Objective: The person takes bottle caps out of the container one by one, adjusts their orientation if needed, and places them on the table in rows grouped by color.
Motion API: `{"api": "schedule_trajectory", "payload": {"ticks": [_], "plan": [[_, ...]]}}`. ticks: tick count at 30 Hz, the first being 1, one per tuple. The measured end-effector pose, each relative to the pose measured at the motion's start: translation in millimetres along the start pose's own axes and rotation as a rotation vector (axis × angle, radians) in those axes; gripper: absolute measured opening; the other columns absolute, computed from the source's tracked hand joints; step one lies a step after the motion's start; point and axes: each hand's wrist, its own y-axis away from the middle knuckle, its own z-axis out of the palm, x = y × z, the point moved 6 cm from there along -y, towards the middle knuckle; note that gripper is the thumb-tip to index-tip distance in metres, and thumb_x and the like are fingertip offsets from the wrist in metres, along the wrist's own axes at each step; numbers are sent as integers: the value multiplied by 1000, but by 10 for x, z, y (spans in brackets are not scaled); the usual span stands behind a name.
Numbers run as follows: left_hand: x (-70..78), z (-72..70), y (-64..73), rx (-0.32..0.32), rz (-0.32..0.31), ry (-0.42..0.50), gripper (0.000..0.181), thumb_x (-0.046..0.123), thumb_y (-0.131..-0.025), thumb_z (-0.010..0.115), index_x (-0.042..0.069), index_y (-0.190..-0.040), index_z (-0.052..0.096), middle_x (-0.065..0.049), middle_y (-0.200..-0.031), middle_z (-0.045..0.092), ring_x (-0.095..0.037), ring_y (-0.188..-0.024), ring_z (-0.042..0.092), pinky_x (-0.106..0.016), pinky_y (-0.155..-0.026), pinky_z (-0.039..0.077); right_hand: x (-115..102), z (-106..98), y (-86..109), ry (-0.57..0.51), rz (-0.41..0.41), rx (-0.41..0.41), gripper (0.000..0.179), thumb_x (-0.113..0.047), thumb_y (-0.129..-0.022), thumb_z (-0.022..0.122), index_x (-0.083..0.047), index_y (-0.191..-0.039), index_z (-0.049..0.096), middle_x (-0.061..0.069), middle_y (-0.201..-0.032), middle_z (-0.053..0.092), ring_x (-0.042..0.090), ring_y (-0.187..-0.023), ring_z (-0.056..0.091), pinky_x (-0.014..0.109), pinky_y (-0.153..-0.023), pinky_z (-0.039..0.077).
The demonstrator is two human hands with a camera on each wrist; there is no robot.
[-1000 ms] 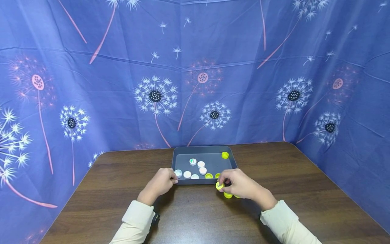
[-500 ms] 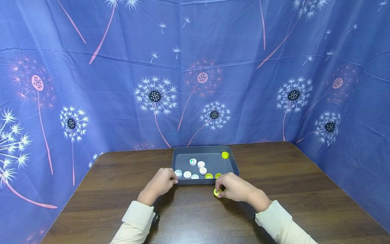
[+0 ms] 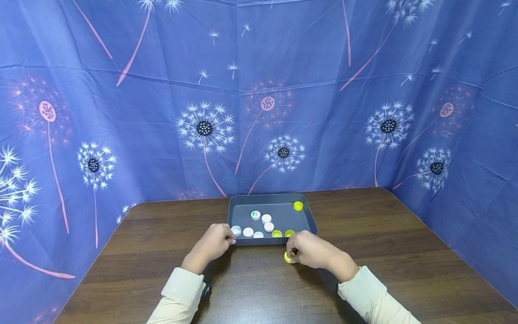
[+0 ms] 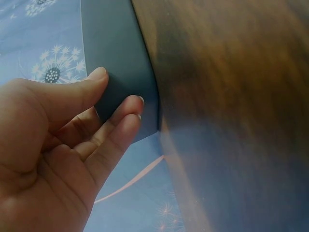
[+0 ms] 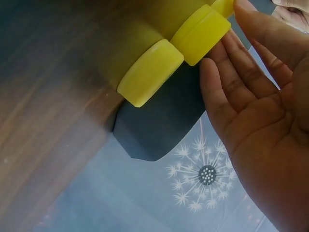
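R hand point(image 3: 313, 249) clamped on ylw cap point(image 3: 287, 257), just outside tray's point(image 3: 263, 241) nr edge, twd nr-R corner; L hand point(image 3: 213, 241) pinches tray wall at nr-L corner. Prob. placing step; next likely needs clean release beside other caps point(image 5: 150, 72).

Fairly bright light fills the head view, laying a pale glare on the wooden table point(image 3: 259, 297) in front of the tray point(image 3: 259, 241) and soft shadows nearer it, beneath the left hand point(image 3: 212, 243) and right hand point(image 3: 313, 249). Both wrist views are dimmer and hazy; beside the tray the table's grain smears out of focus, and the yellow caps point(image 5: 152, 72) look soft-edged.
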Motion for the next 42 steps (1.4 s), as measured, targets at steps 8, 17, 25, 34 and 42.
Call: {"api": "schedule_trajectory", "payload": {"ticks": [8, 17, 25, 34, 42], "plan": [[-9, 1, 4, 3, 9, 2, 9, -6, -80, 75, 2, -77, 77, 0, -77, 68, -14, -74, 65, -31, -68, 56, 37, -57, 17, -38, 6, -2, 17, 2, -78, 79, -12, -85, 73, -6, -84, 66, 11, -79, 61, 24, -69, 52], [-22, -29, -9, 3, -17, 8, 8, -6, -81, 75, 1, -78, 77, 1, -77, 67, -13, -73, 64, -30, -68, 55, 196, -319, 46, -173, -51, 159, 21, -12, -85, 79, -10, -105, 75, 3, -103, 72, 18, -93, 68, 34, -78, 57], [-8, -6, 7, -4, 2, 21, 7, -6, -81, 75, 0, -78, 77, 1, -76, 66, -12, -72, 63, -29, -66, 55, 512, -360, 77, -263, 30, 229, 28, -10, -85, 78, -3, -112, 73, 6, -110, 72, 27, -92, 68, 34, -78, 57], [2, -6, 23, 3, 12, 18, 7, -6, -81, 75, 1, -78, 77, 0, -76, 66, -13, -72, 63, -30, -66, 55, 739, -295, -69, -228, 103, 146, 28, -7, -85, 77, -5, -113, 73, 4, -115, 71, 24, -105, 67, 44, -83, 56], [-23, 10, 12, -1, -3, 3, 8, -4, -82, 74, 3, -78, 77, 2, -77, 66, -12, -74, 63, -30, -68, 55, 825, -191, -170, -217, 129, 34, 30, -10, -86, 77, -6, -115, 73, 5, -115, 71, 24, -102, 68, 31, -81, 57]]}}
